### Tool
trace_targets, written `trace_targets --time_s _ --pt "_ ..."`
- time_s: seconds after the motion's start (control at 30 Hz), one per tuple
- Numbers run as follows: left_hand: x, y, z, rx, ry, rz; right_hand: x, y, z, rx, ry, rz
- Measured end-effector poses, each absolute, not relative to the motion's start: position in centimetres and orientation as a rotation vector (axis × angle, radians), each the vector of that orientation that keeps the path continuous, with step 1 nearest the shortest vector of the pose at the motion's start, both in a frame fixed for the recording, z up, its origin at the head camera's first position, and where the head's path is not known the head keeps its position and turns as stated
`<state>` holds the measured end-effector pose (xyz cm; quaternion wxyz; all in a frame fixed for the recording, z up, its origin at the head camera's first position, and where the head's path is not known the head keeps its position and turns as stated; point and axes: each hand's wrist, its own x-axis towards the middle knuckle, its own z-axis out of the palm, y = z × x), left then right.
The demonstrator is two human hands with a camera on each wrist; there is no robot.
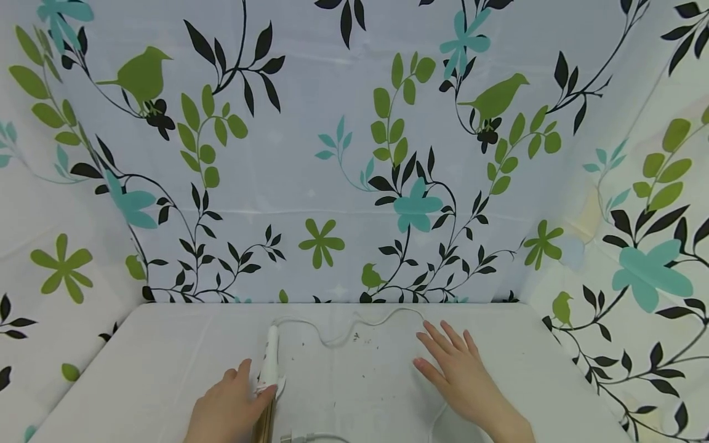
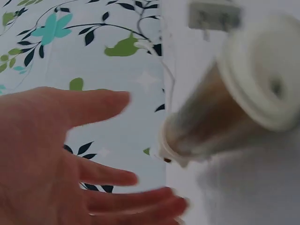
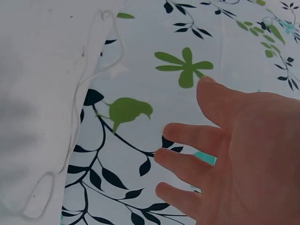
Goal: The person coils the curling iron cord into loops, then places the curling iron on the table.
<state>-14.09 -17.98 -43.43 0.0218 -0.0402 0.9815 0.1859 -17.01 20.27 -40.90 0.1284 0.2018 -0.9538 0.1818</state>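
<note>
A curling iron (image 1: 269, 360) with a white handle and a gold-brown barrel (image 1: 264, 424) lies lengthwise on the white table. In the left wrist view its barrel (image 2: 206, 112) is blurred and ends in a white cap (image 2: 262, 70) close to the camera. My left hand (image 1: 227, 406) is beside it with fingers extended, its thumb overlapping the barrel in the head view. Farther right, my right hand (image 1: 456, 375) is spread, palm down, over the table near the white cord (image 1: 332, 341). Nothing is in its fingers (image 3: 187, 166).
The cord runs from the handle's end across the back of the table and passes behind my right hand. Its plug (image 1: 293, 438) lies at the front edge of view. Patterned cloth (image 1: 354, 154) hangs behind and along both sides of the table (image 1: 183, 344).
</note>
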Motion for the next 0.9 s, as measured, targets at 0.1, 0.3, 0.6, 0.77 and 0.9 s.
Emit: trace_targets --time_s 0.1,0.3,0.6,0.77,0.9 --pt "-14.0 -17.4 -43.4 -0.122 3.001 0.553 -16.7 19.8 -40.5 0.614 -2.787 0.524" --pt "-13.6 -16.8 -43.9 -0.105 2.931 0.536 -16.2 19.6 -40.2 0.639 -2.851 0.510" --pt "-13.9 -15.9 -45.4 -0.128 2.903 0.580 -15.8 19.6 -40.2 0.669 -2.914 0.571" --pt "-14.2 -15.9 -45.7 -0.124 2.886 0.601 -15.8 19.7 -40.0 0.700 -2.951 0.620" --pt "-14.3 -16.3 -45.7 -0.082 2.885 0.623 -15.8 19.8 -40.0 0.733 -3.008 0.659"
